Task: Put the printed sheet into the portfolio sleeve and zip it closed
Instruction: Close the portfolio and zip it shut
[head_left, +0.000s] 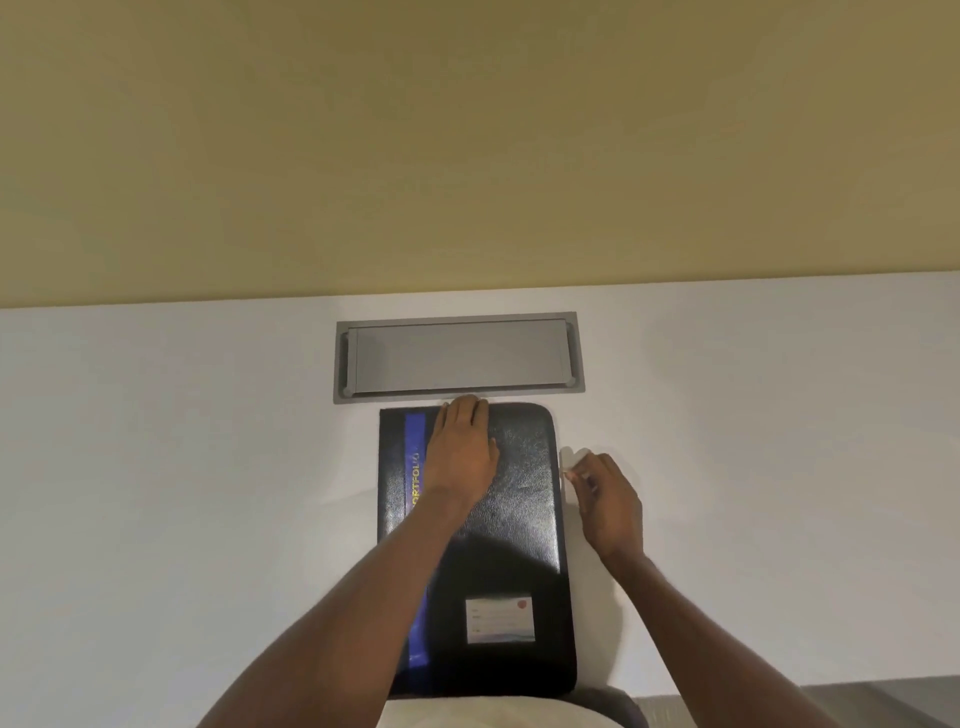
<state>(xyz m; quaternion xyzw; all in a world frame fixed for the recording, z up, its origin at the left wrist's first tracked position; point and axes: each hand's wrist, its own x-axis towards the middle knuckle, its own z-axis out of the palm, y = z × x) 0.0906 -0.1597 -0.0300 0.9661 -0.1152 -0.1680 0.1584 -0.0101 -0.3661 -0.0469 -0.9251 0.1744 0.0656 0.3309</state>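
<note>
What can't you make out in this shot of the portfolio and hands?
Head view:
- Sheet: not visible; the closed portfolio would hide it.
- Zipper pull: right hand pinches at the edge; too small to confirm.
- Label: writing too small.
- Stripe lettering: partly covered by left hand and forearm.
- Portfolio's near edge: behind the arms.

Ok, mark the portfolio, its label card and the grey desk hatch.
portfolio (519, 519), head view, bare black cover
label card (500, 621), head view, card's middle
grey desk hatch (460, 358), head view, lid centre

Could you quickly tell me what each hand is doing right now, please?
Left hand: open, pressed flat on the closed portfolio.
Right hand: fingers pinched at the portfolio's right edge, apparently on the zipper pull; too small to confirm.
</note>
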